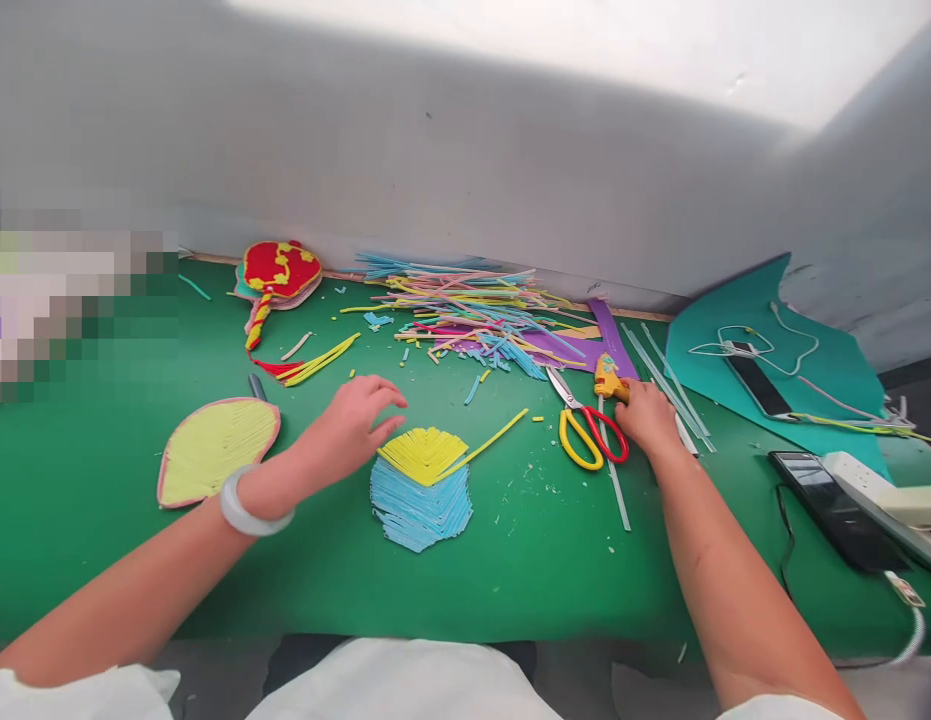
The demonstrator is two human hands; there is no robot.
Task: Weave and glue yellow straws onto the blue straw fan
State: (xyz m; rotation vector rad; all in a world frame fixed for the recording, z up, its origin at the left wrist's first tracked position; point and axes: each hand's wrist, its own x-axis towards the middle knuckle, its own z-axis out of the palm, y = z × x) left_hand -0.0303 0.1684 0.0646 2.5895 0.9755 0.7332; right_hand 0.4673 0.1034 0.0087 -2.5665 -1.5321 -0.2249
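Observation:
My right hand has its fingers closed round the handle of a yellow hot glue gun; a clear glue stick trails back from the gun. Just left of it lie scissors with one yellow and one red handle, blades parted. My left hand hovers with fingers apart and nothing in them. Below and right of its fingertips is a flat craft piece of pipe-cleaner-like strips, its top yellow and its lower part light blue. One loose yellow strip end juts out to the right.
Behind sits a pile of coloured strips over purple sheet. A yellow fan-shaped piece with pink edging and a red decorated fan lie left. More glue sticks, a teal sheet, phone and power strip are right.

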